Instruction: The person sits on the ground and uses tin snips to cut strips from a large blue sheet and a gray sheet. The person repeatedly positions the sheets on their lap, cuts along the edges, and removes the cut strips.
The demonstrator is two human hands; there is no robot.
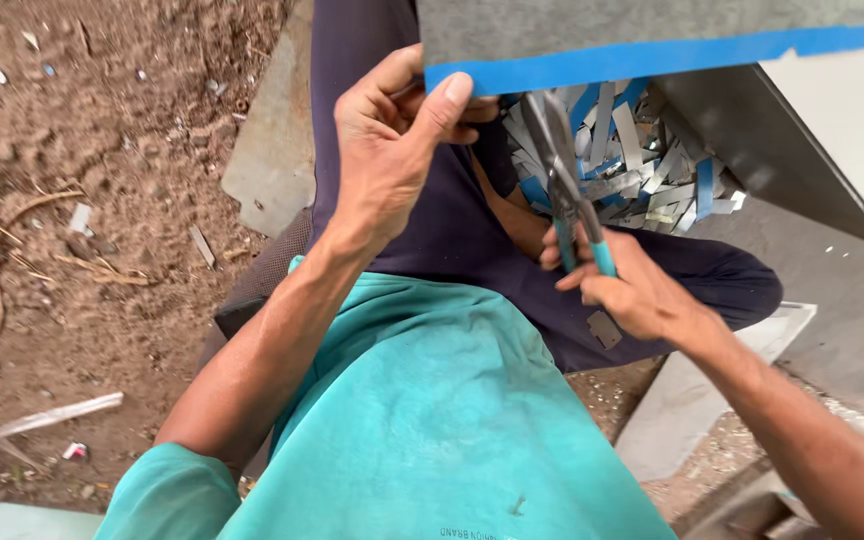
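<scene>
My left hand (392,140) grips the near edge of a grey metal sheet (592,25) that carries a blue tape strip (652,58) along that edge. My right hand (632,285) is closed on the blue handles of tin snips (564,170), whose blades point up toward the taped edge. Below the sheet, between my legs, lies a heap of cut metal and blue strips (632,160). I wear a teal shirt and dark trousers.
Bare dirt ground (82,200) with twigs and scraps spreads to the left. A flat grey slab (272,150) lies beside my left leg. A large grey panel (802,150) leans at the right, with a pale board (692,390) on the ground below it.
</scene>
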